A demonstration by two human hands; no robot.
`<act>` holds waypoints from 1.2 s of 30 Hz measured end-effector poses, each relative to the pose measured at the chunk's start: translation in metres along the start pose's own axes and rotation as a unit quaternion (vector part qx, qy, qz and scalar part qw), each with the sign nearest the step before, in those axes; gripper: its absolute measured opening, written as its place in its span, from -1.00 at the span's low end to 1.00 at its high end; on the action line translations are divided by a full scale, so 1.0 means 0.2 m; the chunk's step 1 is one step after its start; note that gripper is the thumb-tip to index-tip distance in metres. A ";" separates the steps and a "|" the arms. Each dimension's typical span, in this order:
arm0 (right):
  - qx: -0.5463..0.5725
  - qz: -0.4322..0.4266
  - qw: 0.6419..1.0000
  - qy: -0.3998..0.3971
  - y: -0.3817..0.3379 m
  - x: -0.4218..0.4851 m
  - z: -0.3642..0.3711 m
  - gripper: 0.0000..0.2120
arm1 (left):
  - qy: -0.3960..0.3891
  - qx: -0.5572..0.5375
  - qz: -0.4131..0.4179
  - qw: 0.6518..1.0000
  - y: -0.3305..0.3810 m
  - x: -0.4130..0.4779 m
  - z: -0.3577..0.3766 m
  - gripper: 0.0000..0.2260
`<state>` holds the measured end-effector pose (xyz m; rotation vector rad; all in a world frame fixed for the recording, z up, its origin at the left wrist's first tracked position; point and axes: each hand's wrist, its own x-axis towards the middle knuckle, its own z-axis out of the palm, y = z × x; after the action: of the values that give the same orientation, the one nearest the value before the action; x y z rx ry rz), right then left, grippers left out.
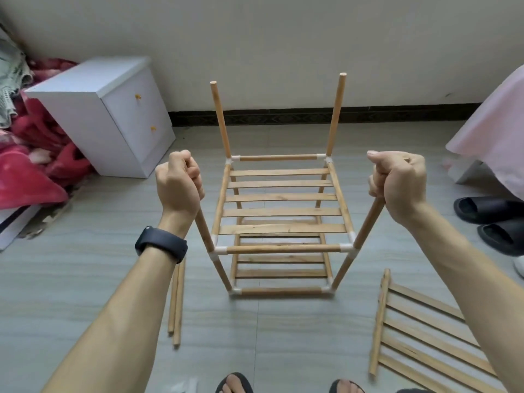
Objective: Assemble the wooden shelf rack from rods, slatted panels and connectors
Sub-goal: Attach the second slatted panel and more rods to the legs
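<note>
Two front rods [204, 231] [365, 222] are gripped: left hand [178, 182] fingers clamp one, right hand [397, 182] fingers the other. The rack [283, 212] stands on the floor [283, 336] between and below them. Pressing both down evenly should seat the connectors [217, 249] squarely.

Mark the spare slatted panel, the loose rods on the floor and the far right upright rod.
spare slatted panel [380, 324]: head view, left side rail.
loose rods [178, 302]: head view, right rod's middle.
far right upright rod [336, 114]: head view, mid-shaft.
</note>
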<state>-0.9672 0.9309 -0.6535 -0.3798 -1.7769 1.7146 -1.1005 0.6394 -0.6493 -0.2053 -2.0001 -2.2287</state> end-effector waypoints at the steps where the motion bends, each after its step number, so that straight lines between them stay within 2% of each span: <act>1: 0.002 0.004 1.000 -0.003 0.00 0.01 0.00 -0.41 | -0.001 0.003 0.001 1.000 0.00 -0.01 0.01 -0.62; 5: -0.003 0.008 1.000 0.001 0.00 0.01 -0.01 -0.42 | 0.008 0.012 0.003 1.000 0.01 -0.03 0.01 -0.65; 10: -0.041 0.017 0.997 0.057 -0.03 -0.01 0.01 -0.46 | 0.036 0.049 0.008 0.998 0.04 -0.11 0.02 -0.60; 16: -0.055 0.023 0.994 0.092 -0.04 -0.10 -0.03 -0.48 | 0.061 0.044 0.023 0.997 0.05 -0.26 -0.04 -0.58; 26: -0.038 -0.002 0.995 0.090 -0.03 -0.14 -0.02 -0.51 | 0.089 0.047 0.062 0.993 0.01 -0.29 -0.02 -0.54; 31: -0.039 -0.021 0.994 0.099 -0.01 -0.14 0.01 -0.53 | 0.106 0.067 0.060 0.990 0.01 -0.26 0.03 -0.61; 36: -0.045 0.002 0.993 0.112 -0.03 -0.19 -0.01 -0.52 | 0.075 0.067 0.050 0.994 0.02 -0.30 -0.01 -0.54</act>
<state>-0.9366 0.9094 -0.6574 -0.5917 -1.6928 1.5307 -1.0411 0.6382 -0.6581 -0.1153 -2.0022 -1.9795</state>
